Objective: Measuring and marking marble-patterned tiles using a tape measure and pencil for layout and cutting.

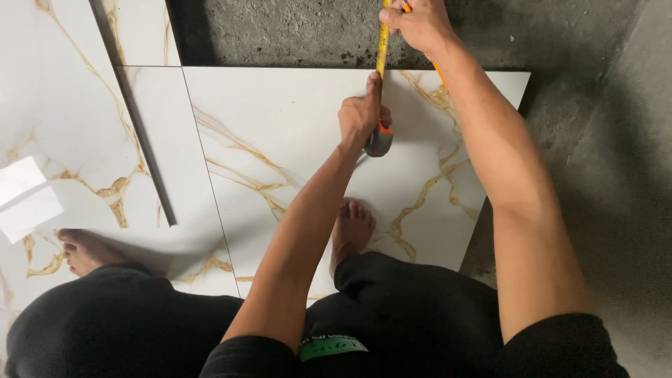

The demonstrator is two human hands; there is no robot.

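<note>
Across the tile's (280,126) far edge, left hand (360,115) grips the tape case (379,140); right hand (418,24) pinches the tape (382,42) taut, measuring; marking seems next.

Looks like a room getting its floor tiled, basically a building site. Big white marble-look tiles (280,140) with gold veins lie loose over bare rough concrete (294,31) at the far side and right, and a long metal straightedge (133,112) rests on the left tiles.
</note>
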